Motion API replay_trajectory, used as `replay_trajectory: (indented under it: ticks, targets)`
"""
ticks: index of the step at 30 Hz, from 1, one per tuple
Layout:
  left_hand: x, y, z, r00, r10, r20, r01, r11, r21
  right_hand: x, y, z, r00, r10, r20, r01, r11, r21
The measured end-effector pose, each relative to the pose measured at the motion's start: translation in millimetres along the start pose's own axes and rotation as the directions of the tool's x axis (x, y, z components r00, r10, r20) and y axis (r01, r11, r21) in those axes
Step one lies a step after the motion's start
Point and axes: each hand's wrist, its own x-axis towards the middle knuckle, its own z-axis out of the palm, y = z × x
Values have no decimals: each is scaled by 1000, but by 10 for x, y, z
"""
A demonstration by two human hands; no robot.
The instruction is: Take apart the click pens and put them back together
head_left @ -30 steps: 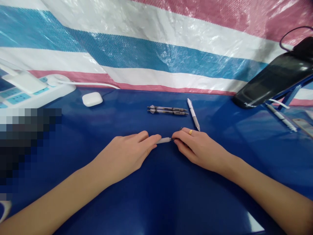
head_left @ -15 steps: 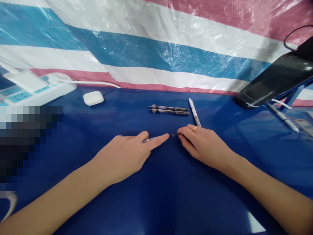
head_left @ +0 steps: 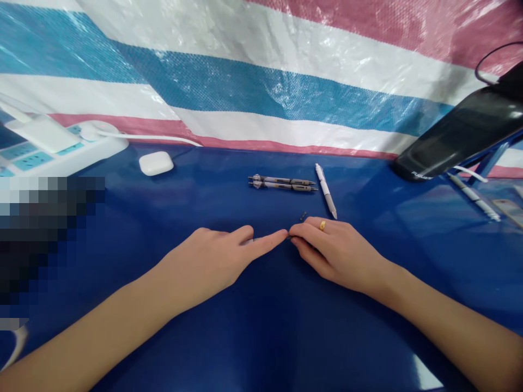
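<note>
In the middle of the blue table, my left hand (head_left: 220, 258) is closed around a pen (head_left: 249, 241). Only a bit of its pale barrel shows behind the thumb, and my index finger stretches along it. My right hand (head_left: 327, 247), with a ring on one finger, pinches at the dark end of the same pen, where the two hands' fingertips almost meet. Just behind the right fingers lies a small dark piece (head_left: 303, 216), maybe a pen tip. A white pen with a grey grip (head_left: 324, 188) rests beyond that hand. Two clear-and-grey pens (head_left: 281, 183) lie side by side farther back.
At the back left are a white earbud case (head_left: 156, 163) and a power strip (head_left: 61, 149) with plugs. A black bottle (head_left: 457, 130) leans at the right, near another pen (head_left: 474, 197). Striped plastic sheeting (head_left: 261, 81) hangs behind the table.
My right hand has shifted slightly left and nearer to me, closing up on the left fingertip. The small dark piece now shows on the table, and the white pen's lower end is uncovered.
</note>
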Motion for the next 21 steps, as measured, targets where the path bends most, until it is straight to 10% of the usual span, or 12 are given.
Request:
replay_trajectory:
  ticks: [21]
  targets:
    - [4, -24, 24, 999, -38, 12, 38, 999, 37, 12, 37, 11, 999, 53, 10, -52, 998, -31]
